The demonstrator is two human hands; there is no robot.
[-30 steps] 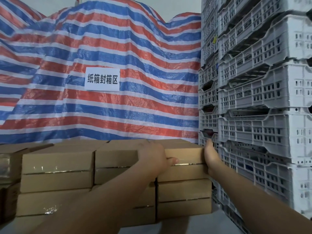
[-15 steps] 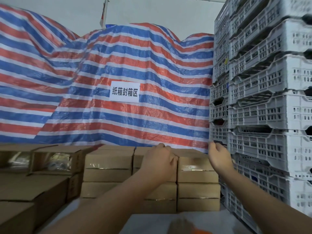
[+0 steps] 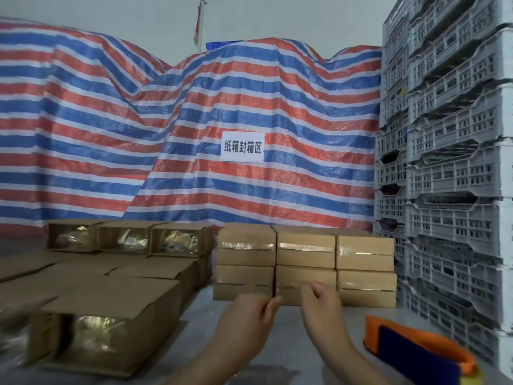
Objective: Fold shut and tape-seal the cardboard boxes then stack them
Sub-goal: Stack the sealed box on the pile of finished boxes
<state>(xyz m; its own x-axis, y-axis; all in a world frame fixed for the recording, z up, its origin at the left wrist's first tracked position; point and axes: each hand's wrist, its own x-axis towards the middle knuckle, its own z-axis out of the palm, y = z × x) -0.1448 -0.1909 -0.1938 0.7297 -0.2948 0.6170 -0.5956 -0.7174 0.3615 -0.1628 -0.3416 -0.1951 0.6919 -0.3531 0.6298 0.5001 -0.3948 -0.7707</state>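
Only the person's two forearms and hands showed in the head view. The left hand (image 3: 249, 315) and the right hand (image 3: 322, 307) were bare, with no gloves, rings or watch visible on either. Both forearms were uncovered as far as the bottom edge of the picture, and no sleeve or cuff came into view. The fingernails looked short and unpainted, though motion blur softened them.

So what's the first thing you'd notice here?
The huge red, white and blue striped tarp fills the back, with a white sign on it. Grey plastic crates tower on the right, and taped cardboard boxes sit stacked below the sign.
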